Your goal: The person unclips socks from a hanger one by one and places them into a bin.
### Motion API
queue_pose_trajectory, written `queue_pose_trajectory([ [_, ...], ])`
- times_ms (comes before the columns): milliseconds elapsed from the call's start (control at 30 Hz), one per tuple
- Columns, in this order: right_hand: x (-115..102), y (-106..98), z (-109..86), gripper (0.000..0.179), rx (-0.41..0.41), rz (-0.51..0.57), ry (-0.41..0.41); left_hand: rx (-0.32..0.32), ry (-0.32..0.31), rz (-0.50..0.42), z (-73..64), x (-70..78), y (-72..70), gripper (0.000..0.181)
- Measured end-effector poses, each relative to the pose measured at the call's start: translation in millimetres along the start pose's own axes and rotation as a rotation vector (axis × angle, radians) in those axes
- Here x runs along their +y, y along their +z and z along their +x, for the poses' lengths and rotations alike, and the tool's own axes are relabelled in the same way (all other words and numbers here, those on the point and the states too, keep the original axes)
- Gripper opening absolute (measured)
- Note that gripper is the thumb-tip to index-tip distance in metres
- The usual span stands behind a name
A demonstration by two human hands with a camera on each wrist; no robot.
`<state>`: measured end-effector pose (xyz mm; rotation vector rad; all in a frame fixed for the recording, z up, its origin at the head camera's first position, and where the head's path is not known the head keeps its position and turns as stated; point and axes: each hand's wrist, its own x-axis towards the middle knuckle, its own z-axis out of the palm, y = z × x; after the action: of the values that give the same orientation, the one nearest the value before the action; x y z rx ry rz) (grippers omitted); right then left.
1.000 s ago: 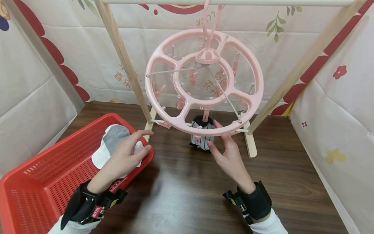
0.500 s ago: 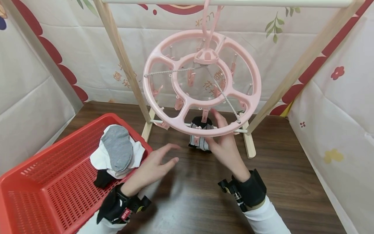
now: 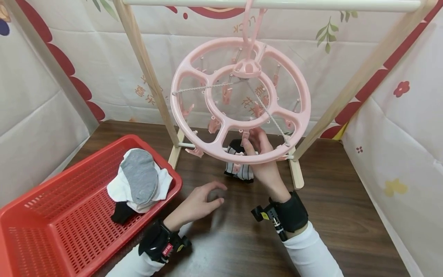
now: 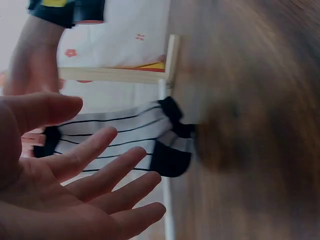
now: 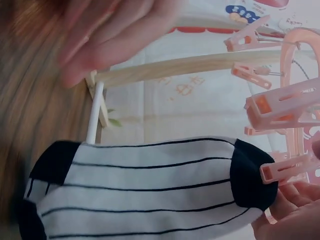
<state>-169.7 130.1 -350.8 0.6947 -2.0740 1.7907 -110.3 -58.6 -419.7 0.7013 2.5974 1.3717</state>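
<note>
A white sock point(image 5: 150, 185) with thin black stripes and black ends hangs from a pink clothespin point(image 5: 287, 169) that bites its black toe. The clothespin belongs to the round pink drying hanger point(image 3: 180, 127). My right hand point(image 3: 266, 165) is at this clothespin, thumb against it and fingers curled behind; in the right wrist view the fingers point(image 5: 295, 205) show beside the sock's toe. My left hand point(image 3: 199, 202) is held over the table, fingers spread and apart from the sock, holding nothing. The left wrist view shows its palm and fingers point(image 4: 115, 170) in front of the sock.
A red basket point(image 3: 52, 215) at the left holds grey-and-white socks point(image 3: 138, 177) and a black item point(image 3: 122, 212). The hanger is suspended from the white bar point(image 3: 277, 4) of a wooden frame point(image 3: 149, 73). Other pink clothespins point(image 3: 226, 92) dangle around it.
My left hand has moved right, away from the basket, to the table in front of the sock. My right hand has moved up from the sock's side to its clothespin.
</note>
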Motion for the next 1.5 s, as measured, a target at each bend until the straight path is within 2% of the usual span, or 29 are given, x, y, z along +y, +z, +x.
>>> queue_pose_trajectory([
  [100, -2.6, 0.9, 1.0, 0.037, 0.004, 0.062, 0.038, -0.016, -0.011, -0.007, 1.5, -6.2, 3.3, 0.031],
  [200, -6.7, 1.5, 0.0, 0.033, 0.008, 0.114, 0.067, 0.014, -0.032, -0.043, 3.6, -12.4, 4.4, 0.033],
  [300, -11.5, 0.9, -1.8, 0.03, 0.013, 0.126, 0.066, 0.113, -0.047, -0.076, 8.1, -16.5, 4.0, 0.038],
  [433, -20.2, -0.4, -5.3, 0.029, 0.001, 0.152, 0.059, 0.257, -0.027, -0.13, 19.2, -16.6, 2.7, 0.052],
  [533, -26.5, -1.1, -8.0, 0.031, -0.02, 0.169, 0.06, 0.294, 0.012, -0.175, 29.2, -13.0, 3.3, 0.065],
  [667, -30.4, -2.1, -10.7, 0.033, -0.053, 0.161, 0.051, 0.283, 0.108, -0.192, 41.5, -3.1, 7.7, 0.067],
  [767, -29.0, -2.4, -12.1, 0.032, -0.062, 0.176, 0.045, 0.268, 0.137, -0.208, 46.9, 6.4, 12.0, 0.057],
  [900, -27.0, -2.1, -13.4, 0.032, -0.067, 0.246, 0.037, 0.242, 0.105, -0.243, 48.0, 17.6, 16.0, 0.041],
  [1000, -28.6, -2.1, -14.6, 0.033, -0.085, 0.295, 0.035, 0.215, 0.098, -0.25, 42.5, 32.1, 13.3, 0.031],
  [1133, -32.1, -2.7, -15.4, 0.029, -0.096, 0.32, 0.041, 0.179, 0.059, -0.261, 31.9, 50.2, 7.6, 0.032],
  [1233, -34.6, -2.9, -15.6, 0.025, -0.087, 0.325, 0.041, 0.166, 0.042, -0.3, 27.2, 53.1, 8.8, 0.036],
  [1367, -36.8, -2.7, -15.7, 0.023, -0.065, 0.336, 0.038, 0.159, 0.042, -0.356, 19.5, 52.8, 12.8, 0.029],
  [1500, -37.9, -3.8, -16.8, 0.025, -0.063, 0.32, 0.048, 0.152, 0.013, -0.38, 9.2, 48.8, 18.1, 0.023],
])
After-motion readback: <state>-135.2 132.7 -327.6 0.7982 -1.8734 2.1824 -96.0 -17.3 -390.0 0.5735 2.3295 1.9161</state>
